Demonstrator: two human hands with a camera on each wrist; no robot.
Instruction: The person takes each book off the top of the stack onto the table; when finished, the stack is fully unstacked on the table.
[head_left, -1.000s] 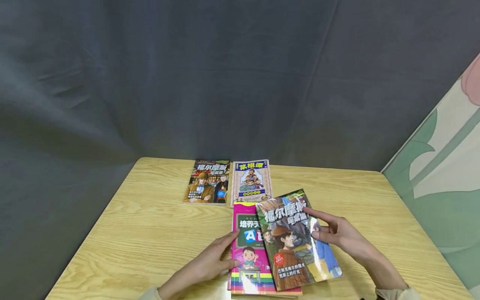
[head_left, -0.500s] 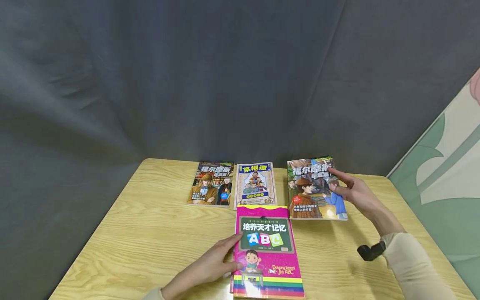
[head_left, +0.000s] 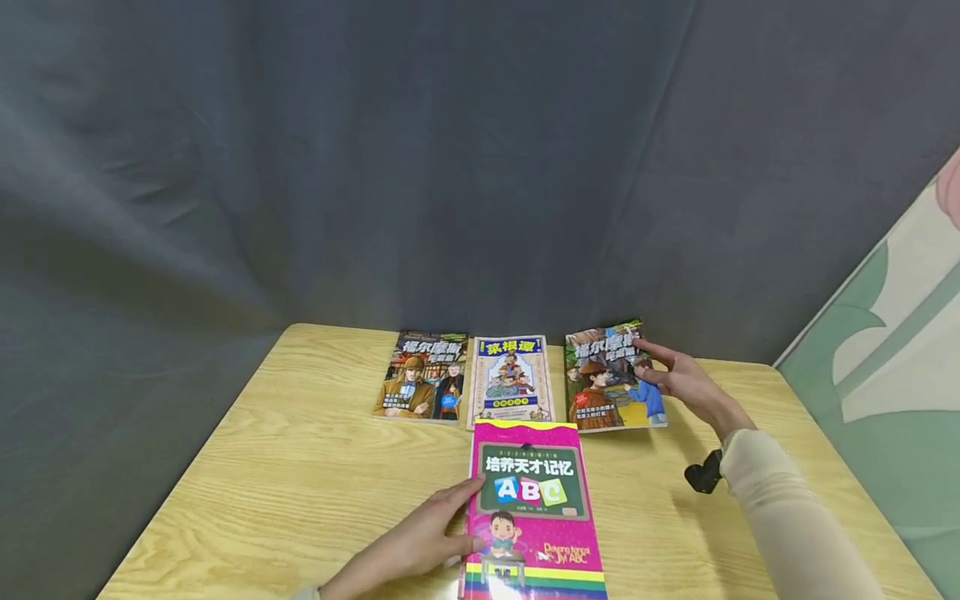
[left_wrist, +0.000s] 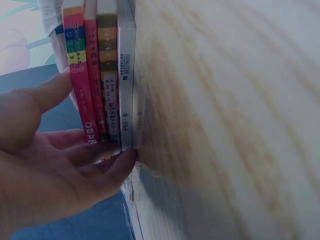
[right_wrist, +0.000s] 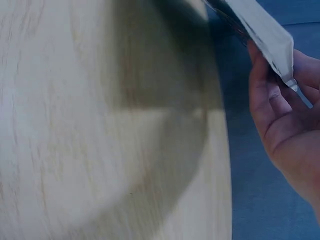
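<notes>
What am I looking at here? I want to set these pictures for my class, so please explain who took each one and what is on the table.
No machine here: a person works with bare hands and wears three cameras. The wide picture comes from the head; the two close, blurry ones come from the wrists. On the wooden table three books lie in a row at the far edge. The right hand holds the right-most book by its edge, slightly lifted. The left hand rests against the side of the pink ABC book, which tops a small stack, seen edge-on from the left wrist.
</notes>
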